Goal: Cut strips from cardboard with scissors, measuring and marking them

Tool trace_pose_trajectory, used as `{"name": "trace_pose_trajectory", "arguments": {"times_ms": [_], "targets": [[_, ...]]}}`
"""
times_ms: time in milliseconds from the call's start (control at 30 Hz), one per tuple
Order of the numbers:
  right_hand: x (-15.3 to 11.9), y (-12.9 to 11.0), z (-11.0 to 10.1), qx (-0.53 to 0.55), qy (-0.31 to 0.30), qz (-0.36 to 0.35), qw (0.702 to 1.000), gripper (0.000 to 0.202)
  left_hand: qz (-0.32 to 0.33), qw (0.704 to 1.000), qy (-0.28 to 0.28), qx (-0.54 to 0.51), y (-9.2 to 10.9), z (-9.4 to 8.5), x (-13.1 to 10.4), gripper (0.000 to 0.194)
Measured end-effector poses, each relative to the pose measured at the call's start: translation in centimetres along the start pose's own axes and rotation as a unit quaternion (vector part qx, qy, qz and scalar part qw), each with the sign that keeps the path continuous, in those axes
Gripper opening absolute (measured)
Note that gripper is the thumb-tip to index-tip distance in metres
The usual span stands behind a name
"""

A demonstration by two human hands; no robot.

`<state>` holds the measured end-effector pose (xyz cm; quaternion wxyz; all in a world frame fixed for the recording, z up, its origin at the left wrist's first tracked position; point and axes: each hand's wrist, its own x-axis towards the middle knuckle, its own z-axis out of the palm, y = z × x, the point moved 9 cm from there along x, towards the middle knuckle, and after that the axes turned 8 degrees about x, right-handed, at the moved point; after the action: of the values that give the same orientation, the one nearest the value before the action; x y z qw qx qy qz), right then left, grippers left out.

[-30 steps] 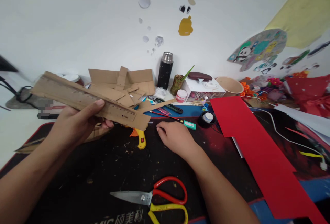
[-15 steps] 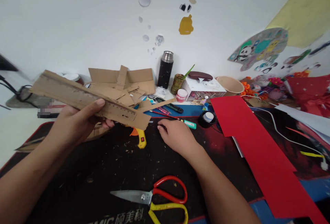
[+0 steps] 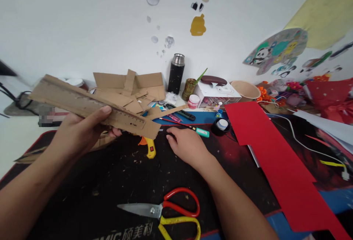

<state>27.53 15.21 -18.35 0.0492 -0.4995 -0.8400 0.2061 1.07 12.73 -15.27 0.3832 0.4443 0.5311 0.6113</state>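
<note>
My left hand (image 3: 82,131) grips a long cardboard strip (image 3: 153,127) with a transparent ruler (image 3: 124,116) lying along it, the thumb pressed on top. Both are tilted, raised above the dark mat. My right hand (image 3: 187,142) lies on the mat, back of the hand up, with thumb and forefinger slightly apart and nothing visible between them; its other fingers are mostly hidden. Just beyond it are a red pencil (image 3: 179,123) and a teal-handled tool (image 3: 202,132). A yellow glue gun (image 3: 150,149) lies partly under the cardboard strip's right end.
Scissors (image 3: 165,210) with red and yellow handles lie in front on the mat (image 3: 116,184). A red sheet (image 3: 275,166) stretches down the right. Behind are cardboard scraps (image 3: 149,81), a black flask (image 3: 176,74), a pink-filled jar (image 3: 193,102) and a white box (image 3: 217,94).
Hardly anything differs; the whole view has shifted very slightly. Both hands keep their places, and my left hand still holds the ruler and cardboard strip.
</note>
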Motion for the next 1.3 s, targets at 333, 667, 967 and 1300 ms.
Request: {"name": "trace_pose_trajectory", "arguments": {"times_ms": [333,667,967,1300], "targets": [[0.0,-0.1,0.3,0.011,-0.018,-0.016,1.000,0.031,-0.007,1.000,-0.007,-0.005,-0.4,-0.2,0.0,0.022],[-0.1,-0.2,0.4,0.005,-0.010,-0.016,1.000,0.034,-0.001,1.000,-0.020,0.004,-0.4,-0.1,0.0,0.020],[0.1,0.3,0.2,-0.019,-0.012,0.009,1.000,0.032,-0.010,1.000,-0.020,0.018,-0.4,0.0,0.0,0.023],[0.0,0.0,0.1,-0.008,-0.005,0.001,1.000,0.032,-0.026,1.000,0.002,0.001,-0.5,0.1,-0.2,0.024]]}}
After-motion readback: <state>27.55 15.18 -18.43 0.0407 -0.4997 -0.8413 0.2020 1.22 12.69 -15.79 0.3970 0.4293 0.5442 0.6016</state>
